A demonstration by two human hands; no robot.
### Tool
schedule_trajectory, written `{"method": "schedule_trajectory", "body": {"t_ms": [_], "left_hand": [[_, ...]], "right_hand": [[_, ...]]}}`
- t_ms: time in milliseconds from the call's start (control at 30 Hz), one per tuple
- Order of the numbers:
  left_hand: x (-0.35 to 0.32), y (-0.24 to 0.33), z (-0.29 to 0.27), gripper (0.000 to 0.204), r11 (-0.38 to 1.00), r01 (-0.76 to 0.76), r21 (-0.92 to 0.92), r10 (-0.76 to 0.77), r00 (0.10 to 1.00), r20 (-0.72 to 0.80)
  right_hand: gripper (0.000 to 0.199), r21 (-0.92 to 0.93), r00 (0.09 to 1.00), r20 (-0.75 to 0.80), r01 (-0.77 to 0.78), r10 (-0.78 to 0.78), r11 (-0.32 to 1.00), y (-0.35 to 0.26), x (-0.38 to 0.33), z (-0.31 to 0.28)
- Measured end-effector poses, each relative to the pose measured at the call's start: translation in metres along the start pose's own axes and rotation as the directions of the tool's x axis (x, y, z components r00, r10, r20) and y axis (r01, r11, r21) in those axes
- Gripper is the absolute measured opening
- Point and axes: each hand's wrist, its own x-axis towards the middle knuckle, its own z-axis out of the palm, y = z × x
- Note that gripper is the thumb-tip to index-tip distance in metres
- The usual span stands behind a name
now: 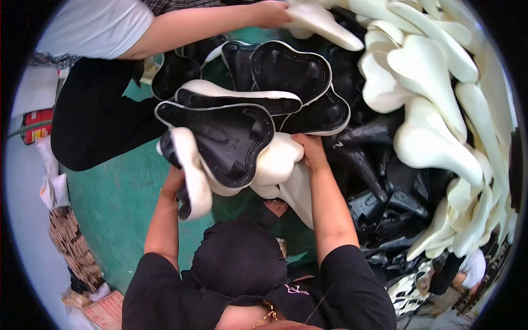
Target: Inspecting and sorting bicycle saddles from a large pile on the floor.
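Between hands (311, 150): curved shells (226, 144), seemingly plastic

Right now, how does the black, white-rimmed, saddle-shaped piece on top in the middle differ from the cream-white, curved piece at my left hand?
The black, white-rimmed piece turns its hollow side to the camera; the cream-white, curved piece is tipped on edge. The black one looks broad; the cream-white one looks narrow. Both show black and white surfaces.
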Motion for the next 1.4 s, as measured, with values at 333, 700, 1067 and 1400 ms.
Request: {"method": "schedule_trajectory", "body": {"t_ms": [333,700,1067,1400], "left_hand": [[0.014,-0.028,-0.098,0.065,0.996,0.002,-0.095,0.069,0.672,0.737],[0.129,0.315,0.303,0.068,0.941,-0.338,-0.037,0.05,0.032,0.998],[-0.496,0.314,0.786,0.071,0.847,-0.53,0.04,-0.205,-0.257,0.945],[-0.715,0.279,0.856,0.062,-0.076,-0.472,-0.878,0.252,-0.861,0.442]], "right_hand": [[0.062,0.234,0.839,-0.051,0.538,-0.542,0.81,-0.07,-0.131,-0.017],[0.042,0.09,0.238,-0.569,0.97,-0.787,0.228,-0.179,-0.462,-0.241],[0.034,-0.092,-0.091,-0.996,0.994,0.024,-0.064,0.097,-0.639,-0.475],[0.053,-0.036,-0.023,-0.981,0.997,0.193,-0.063,0.151,-0.714,-0.685]]}}
